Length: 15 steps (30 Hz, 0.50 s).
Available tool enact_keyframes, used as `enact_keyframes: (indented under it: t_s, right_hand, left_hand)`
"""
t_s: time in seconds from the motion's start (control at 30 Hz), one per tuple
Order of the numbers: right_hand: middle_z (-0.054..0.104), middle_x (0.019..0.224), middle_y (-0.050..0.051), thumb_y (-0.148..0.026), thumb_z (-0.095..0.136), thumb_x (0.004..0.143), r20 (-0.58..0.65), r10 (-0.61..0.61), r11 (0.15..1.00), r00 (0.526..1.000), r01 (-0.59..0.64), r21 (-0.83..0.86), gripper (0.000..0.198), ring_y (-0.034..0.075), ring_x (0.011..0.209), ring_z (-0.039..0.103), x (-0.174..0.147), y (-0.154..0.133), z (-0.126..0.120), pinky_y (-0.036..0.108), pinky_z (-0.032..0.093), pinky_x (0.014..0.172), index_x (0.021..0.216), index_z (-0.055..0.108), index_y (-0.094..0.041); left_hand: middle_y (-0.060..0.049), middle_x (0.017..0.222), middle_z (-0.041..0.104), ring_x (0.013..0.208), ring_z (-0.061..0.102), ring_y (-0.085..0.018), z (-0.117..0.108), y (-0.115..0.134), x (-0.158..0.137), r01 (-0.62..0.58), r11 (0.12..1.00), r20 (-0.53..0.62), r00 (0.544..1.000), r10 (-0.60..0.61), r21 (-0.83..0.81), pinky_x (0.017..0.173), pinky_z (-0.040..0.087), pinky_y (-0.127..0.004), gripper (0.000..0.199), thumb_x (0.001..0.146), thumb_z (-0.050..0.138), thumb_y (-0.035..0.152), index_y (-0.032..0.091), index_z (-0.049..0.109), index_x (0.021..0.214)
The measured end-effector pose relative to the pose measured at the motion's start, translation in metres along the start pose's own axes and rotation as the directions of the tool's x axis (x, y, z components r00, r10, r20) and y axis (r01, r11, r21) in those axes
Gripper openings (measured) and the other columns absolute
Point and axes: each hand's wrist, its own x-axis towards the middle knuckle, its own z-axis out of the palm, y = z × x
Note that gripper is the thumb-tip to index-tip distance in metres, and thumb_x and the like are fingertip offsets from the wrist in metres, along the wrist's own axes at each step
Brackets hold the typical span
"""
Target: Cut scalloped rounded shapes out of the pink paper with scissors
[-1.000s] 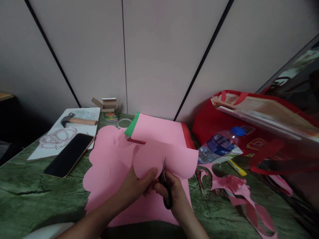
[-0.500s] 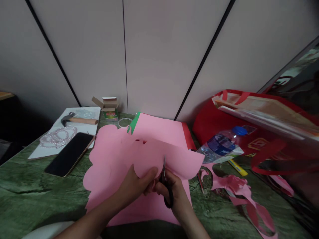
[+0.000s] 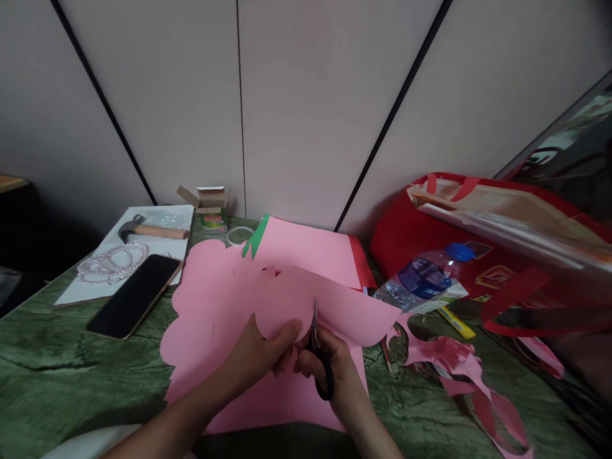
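A large pink sheet of paper with a scalloped left edge lies over other pink sheets. My left hand is closed on its near edge, thumb on top. In my right hand are scissors with dark handles, fingers through the loops. The blades point away from me and sit at a cut in the paper, just right of my left thumb. Right of the blades the paper curls up as a flap. My left fingertips are partly hidden under the sheet.
To the left are a phone, a hammer, a beaded loop and a small open box. A bottle, a red bag, pink scraps and a yellow tube occupy the right side.
The flap right of the scissors has shifted slightly to the right and lower. Both hands stay nearly in place, keeping their holds.
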Motion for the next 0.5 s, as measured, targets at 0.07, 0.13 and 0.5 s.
enact_keyframes:
  t_s: [0.07, 0.13, 0.5]
  right_hand:
    - [0.048, 0.051, -0.005, -0.030, 0.066, 0.067, -0.011, -0.002, 1.000, 1.000, 0.002, -0.015, 0.020, 0.010, 0.046, 0.040, 0.0000, -0.0003, -0.0002, 0.022, 0.031, 0.044, 0.066, 0.051, -0.017]
    - [0.048, 0.051, -0.005, -0.030, 0.066, 0.067, -0.018, 0.000, 1.000, 1.000, -0.001, -0.024, 0.020, 0.010, 0.045, 0.041, -0.0002, -0.0005, -0.0006, 0.022, 0.031, 0.043, 0.066, 0.051, -0.017]
    - [0.048, 0.049, -0.006, -0.024, 0.064, 0.068, -0.031, -0.010, 1.000, 0.999, 0.009, -0.027, 0.016, 0.009, 0.043, 0.044, 0.0006, 0.0027, -0.0018, 0.020, 0.032, 0.041, 0.065, 0.051, -0.016]
  left_hand:
    - [0.006, 0.032, 0.039, 0.031, 0.038, -0.007, -0.0003, 0.0002, -0.0001, 0.006, 1.000, -0.001, 1.000, -0.006, 0.003, 0.039, 0.035, -0.020, 0.040, 0.079, 0.044, 0.031, 0.017, 0.043, 0.041]
    - [0.005, 0.032, 0.040, 0.031, 0.038, -0.008, -0.0006, 0.0010, -0.0001, 0.015, 1.000, 0.002, 1.000, -0.015, 0.010, 0.039, 0.035, -0.020, 0.040, 0.079, 0.045, 0.032, 0.017, 0.043, 0.041]
    - [0.005, 0.032, 0.040, 0.032, 0.039, -0.008, -0.0021, -0.0007, 0.0012, 0.002, 1.000, 0.020, 1.000, -0.002, 0.022, 0.040, 0.036, -0.021, 0.041, 0.079, 0.044, 0.032, 0.017, 0.044, 0.042]
